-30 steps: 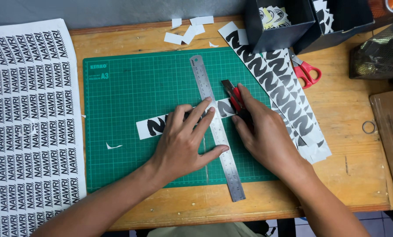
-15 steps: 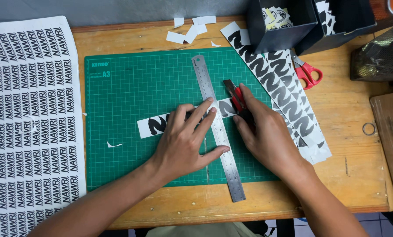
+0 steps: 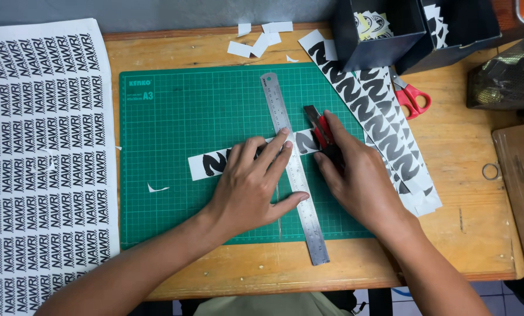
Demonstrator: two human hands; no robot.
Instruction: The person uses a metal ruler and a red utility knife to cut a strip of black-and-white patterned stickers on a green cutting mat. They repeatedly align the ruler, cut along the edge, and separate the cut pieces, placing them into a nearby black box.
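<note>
On green cutting mat [image 3: 174, 111] — left hand [image 3: 253, 181] spread flat, pinning steel ruler [image 3: 291, 164] across paper strip [image 3: 215, 164]; right hand [image 3: 361, 181] clenched around red knife [image 3: 320, 131], touching ruler's edge — wooden surface [image 3: 461, 175] beneath.

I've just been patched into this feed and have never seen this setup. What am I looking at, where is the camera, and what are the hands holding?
There is no machine: a person works with two bare hands, filmed looking down from a camera on their head. The left hand presses a steel ruler across a printed paper strip on a green cutting mat. The right hand grips a red utility knife against the ruler's edge. On the wooden table also lie a printed sheet, more printed strips, red scissors, paper scraps and dark boxes.
</note>
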